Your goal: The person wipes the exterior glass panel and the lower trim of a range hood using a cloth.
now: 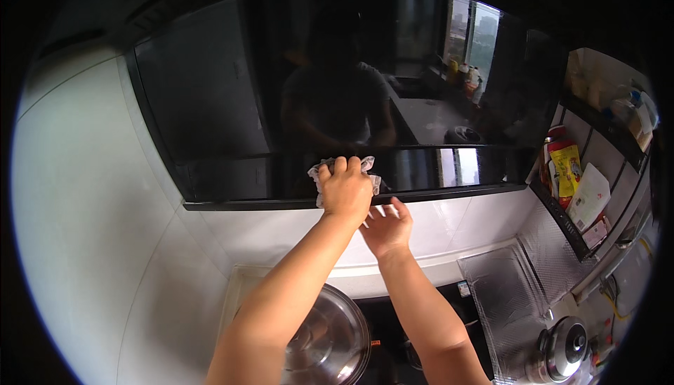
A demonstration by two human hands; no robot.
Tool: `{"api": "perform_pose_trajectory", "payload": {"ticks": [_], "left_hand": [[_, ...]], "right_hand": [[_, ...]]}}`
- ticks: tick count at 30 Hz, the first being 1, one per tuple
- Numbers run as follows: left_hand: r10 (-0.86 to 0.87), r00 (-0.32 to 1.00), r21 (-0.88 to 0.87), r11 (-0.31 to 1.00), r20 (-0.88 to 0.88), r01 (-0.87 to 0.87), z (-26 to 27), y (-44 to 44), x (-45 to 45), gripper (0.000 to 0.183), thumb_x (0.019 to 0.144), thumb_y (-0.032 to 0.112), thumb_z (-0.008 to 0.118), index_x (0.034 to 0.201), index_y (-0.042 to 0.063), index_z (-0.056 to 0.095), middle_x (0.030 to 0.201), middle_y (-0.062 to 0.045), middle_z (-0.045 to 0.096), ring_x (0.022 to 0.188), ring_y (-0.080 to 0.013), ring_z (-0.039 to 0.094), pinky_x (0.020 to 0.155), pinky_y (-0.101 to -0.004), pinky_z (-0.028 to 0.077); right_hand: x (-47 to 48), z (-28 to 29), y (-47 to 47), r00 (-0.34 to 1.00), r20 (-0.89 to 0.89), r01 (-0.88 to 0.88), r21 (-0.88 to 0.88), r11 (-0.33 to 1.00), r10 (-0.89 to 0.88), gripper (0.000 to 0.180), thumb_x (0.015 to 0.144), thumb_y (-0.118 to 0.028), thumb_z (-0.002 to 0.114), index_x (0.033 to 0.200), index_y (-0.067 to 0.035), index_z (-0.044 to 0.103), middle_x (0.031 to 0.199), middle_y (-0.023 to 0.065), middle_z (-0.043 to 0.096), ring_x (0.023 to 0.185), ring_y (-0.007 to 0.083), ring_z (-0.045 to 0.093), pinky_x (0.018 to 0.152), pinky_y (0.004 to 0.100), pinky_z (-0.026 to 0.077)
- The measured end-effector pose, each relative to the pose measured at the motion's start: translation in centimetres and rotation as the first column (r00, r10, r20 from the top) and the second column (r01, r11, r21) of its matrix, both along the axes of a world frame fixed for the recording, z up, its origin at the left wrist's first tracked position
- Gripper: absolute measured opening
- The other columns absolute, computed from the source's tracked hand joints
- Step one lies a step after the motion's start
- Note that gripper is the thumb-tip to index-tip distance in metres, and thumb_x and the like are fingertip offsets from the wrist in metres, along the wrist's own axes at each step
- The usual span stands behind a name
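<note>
My left hand (346, 187) presses a crumpled, patterned cloth or wipe (375, 182) against the lower black strip of a glossy range hood (210, 177). The cloth sticks out around the fingers. Just right of it and slightly lower, my right hand (388, 225) is palm up with its fingers spread at the hood's bottom edge; its fingertips are partly hidden behind that edge and the left hand. Nothing shows in the right palm. The upper glass panel (326, 90) reflects a person, a window and a counter.
Below stand a large round metal lid (329, 337) on a black cooktop (382, 322), a foil splash guard (503, 301) and a lidded pot (566, 348). Wall racks (561, 222) at the right hold packets, among them a yellow packet (567, 169). A tiled wall (79, 190) bounds the left.
</note>
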State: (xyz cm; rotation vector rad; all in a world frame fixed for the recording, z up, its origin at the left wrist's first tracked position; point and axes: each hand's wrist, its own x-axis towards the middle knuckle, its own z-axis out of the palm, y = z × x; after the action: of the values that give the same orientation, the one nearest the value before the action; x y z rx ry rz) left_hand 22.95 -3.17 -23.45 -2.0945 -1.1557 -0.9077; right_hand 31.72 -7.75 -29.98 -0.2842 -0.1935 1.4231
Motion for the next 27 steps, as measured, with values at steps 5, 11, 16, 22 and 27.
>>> {"api": "perform_pose_trajectory", "payload": {"ticks": [5, 11, 16, 22, 27], "left_hand": [[-0.007, 1.000, -0.166, 0.986, -0.027, 0.003, 0.8, -0.8, 3.7, 0.015, 0.075, 0.022, 0.066, 0.080, 0.012, 0.077, 0.102, -0.001, 0.063, 0.107, -0.0245, 0.053, 0.096, -0.0509, 0.036], [-0.013, 0.989, -0.198, 0.980, -0.148, -0.017, 1.3, 1.1, -1.5, 0.027, 0.070, 0.035, 0.078, 0.089, 0.015, 0.077, 0.111, -0.002, 0.060, 0.110, -0.0254, 0.050, 0.095, -0.0509, 0.037], [-0.029, 0.989, -0.156, 0.988, -0.144, 0.007, 0.2, 2.6, -1.3, 0.031, 0.069, 0.037, 0.078, 0.089, 0.013, 0.077, 0.108, -0.002, 0.061, 0.110, -0.0246, 0.051, 0.095, -0.0493, 0.038], [0.068, 0.992, -0.158, 0.984, -0.109, -0.084, 1.8, -2.4, 6.9, 0.029, 0.070, 0.036, 0.078, 0.089, 0.013, 0.077, 0.107, -0.002, 0.061, 0.109, -0.0240, 0.052, 0.096, -0.0501, 0.039], [-0.007, 0.999, -0.234, 0.972, -0.033, -0.001, 1.5, -0.8, 5.1, 0.031, 0.069, 0.034, 0.079, 0.092, 0.014, 0.077, 0.108, -0.001, 0.061, 0.110, -0.0244, 0.052, 0.093, -0.0474, 0.040]], "right_hand": [[2.9, -0.7, -1.2, 0.992, 0.029, 0.122, -0.091, 0.988, -0.120, 0.059, 0.088, -0.047, 0.058, 0.130, -0.008, 0.042, 0.134, 0.0178, 0.048, 0.126, 0.0340, 0.045, 0.110, 0.0503, 0.029], [5.6, -1.0, -3.7, 0.984, 0.162, 0.105, -0.157, 0.982, -0.079, 0.065, 0.091, -0.054, 0.056, 0.132, -0.007, 0.041, 0.142, 0.0234, 0.042, 0.131, 0.0374, 0.040, 0.114, 0.0514, 0.025], [9.4, -2.6, -7.2, 0.973, 0.189, 0.175, -0.219, 0.960, -0.134, 0.046, 0.094, -0.055, 0.051, 0.109, -0.012, 0.054, 0.131, 0.0216, 0.054, 0.126, 0.0350, 0.045, 0.109, 0.0478, 0.033], [11.0, -2.7, -7.0, 0.984, 0.125, 0.152, -0.243, 0.958, -0.124, 0.044, 0.095, -0.053, 0.050, 0.108, -0.012, 0.055, 0.126, 0.0195, 0.057, 0.118, 0.0322, 0.050, 0.105, 0.0459, 0.038], [10.9, -2.7, -7.9, 0.988, 0.144, 0.084, -0.224, 0.971, -0.052, 0.046, 0.095, -0.053, 0.050, 0.112, -0.011, 0.055, 0.125, 0.0186, 0.057, 0.115, 0.0309, 0.051, 0.103, 0.0442, 0.039]]}}
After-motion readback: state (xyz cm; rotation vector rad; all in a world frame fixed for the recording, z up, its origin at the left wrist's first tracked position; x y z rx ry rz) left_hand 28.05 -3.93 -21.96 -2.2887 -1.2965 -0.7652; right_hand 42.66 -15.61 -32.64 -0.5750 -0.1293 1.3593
